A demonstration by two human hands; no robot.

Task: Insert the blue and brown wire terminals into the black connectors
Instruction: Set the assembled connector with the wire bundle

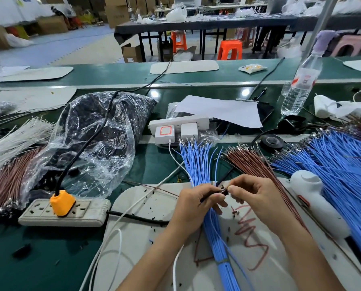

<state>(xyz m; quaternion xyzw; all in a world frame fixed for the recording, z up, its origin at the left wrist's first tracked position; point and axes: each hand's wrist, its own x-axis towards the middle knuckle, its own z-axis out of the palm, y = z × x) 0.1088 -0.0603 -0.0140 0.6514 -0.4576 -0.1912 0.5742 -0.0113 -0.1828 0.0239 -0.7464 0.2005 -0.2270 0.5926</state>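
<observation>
Green workshop surface (146,171) carries a pale mat (137,208), and over it both hands meet. The right hand (257,196) has its grip pinched on a small black connector (224,191) between thumb and forefinger. The left hand (198,203) has its grip curled on a thin dark wire (210,196) that runs into the connector; its colour cannot be told. Both hands are directly above the tied blue bundle (198,162), which lies across the mat. Just right of the blue bundle fans a brown bundle (248,162), then a white tool (318,204) and a large blue heap (343,164). Left of the blue bundle sit a clear bag of black parts (100,131) and a power strip (39,215) with an orange plug (62,202).
</observation>
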